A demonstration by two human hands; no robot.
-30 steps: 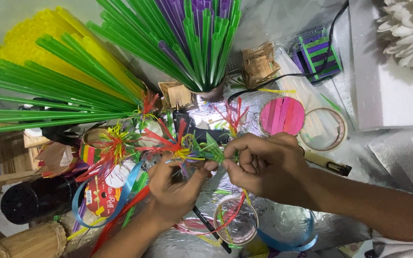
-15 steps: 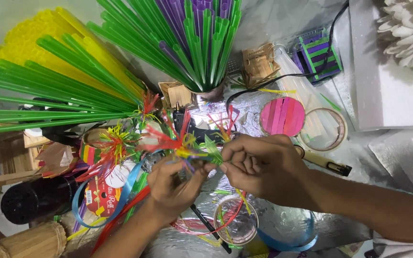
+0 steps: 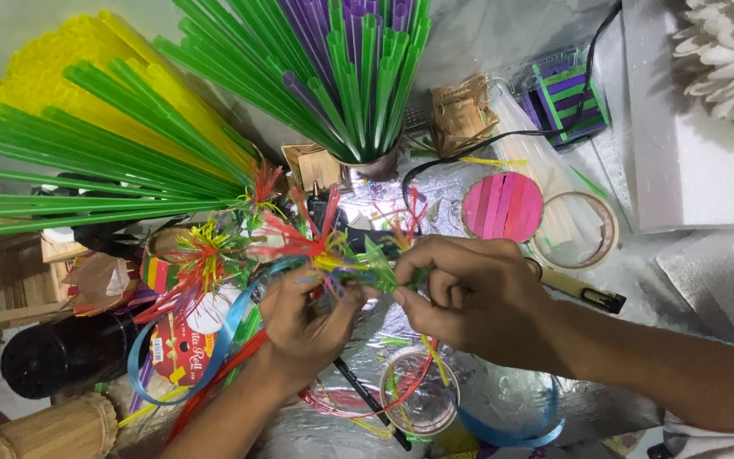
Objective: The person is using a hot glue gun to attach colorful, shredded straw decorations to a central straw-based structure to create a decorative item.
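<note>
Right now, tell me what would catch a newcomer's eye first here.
The fans of green straws and yellow straws at upper left, with a green and purple bunch standing top centre. Mid-frame, the left hand and right hand pinch a small green piece beside frilly red straw flowers.

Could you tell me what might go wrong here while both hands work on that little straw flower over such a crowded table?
The left hand and right hand pinch a small frilled straw flower with only fingertip grip, so it could slip or its thin strips could tear. The forearms hover over a clear tape roll and loose ribbons, which may snag. The cup of upright straws close behind could tip if bumped.
</note>
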